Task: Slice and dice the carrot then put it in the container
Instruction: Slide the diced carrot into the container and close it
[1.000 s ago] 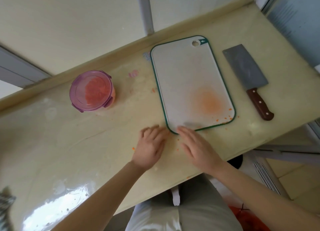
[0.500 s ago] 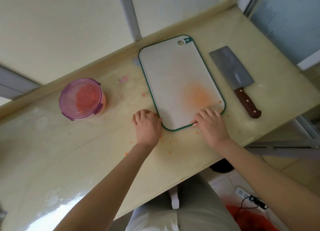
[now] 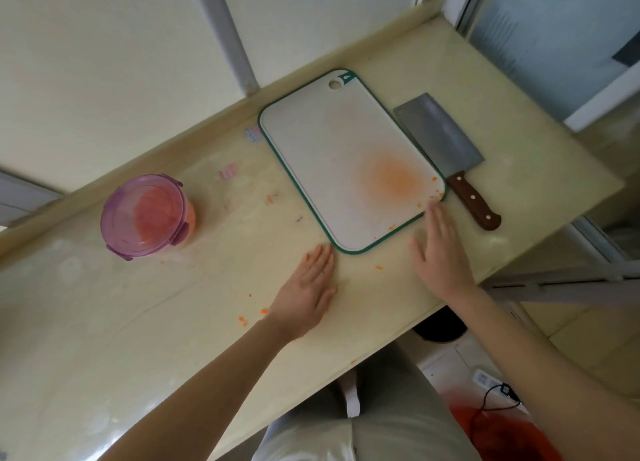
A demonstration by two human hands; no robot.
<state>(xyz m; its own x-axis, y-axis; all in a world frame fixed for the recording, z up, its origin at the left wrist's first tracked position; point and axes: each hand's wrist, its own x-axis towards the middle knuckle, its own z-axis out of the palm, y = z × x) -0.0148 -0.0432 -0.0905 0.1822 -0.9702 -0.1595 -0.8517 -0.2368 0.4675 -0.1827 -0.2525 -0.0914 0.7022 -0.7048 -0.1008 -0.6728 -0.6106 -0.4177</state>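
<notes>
A round container (image 3: pixel 149 215) with a clipped purple lid stands at the left of the counter, orange diced carrot showing through it. The white cutting board (image 3: pixel 332 149) with a green rim lies in the middle, bearing an orange stain and a few carrot crumbs. My left hand (image 3: pixel 308 292) lies flat and open on the counter just below the board's near left corner. My right hand (image 3: pixel 440 252) is open too, fingertips at the board's near right edge. Neither hand holds anything.
A cleaver (image 3: pixel 446 149) with a brown wooden handle lies right of the board, blade pointing away. Small carrot bits (image 3: pixel 264 310) are scattered on the counter near my left hand. The counter's front edge (image 3: pixel 398 336) runs close below my hands; a wall rises behind.
Both hands have let go of the board's near corners and flattened with fingers straight. The left hand has drawn back toward me. The board now sits closer to the cleaver.
</notes>
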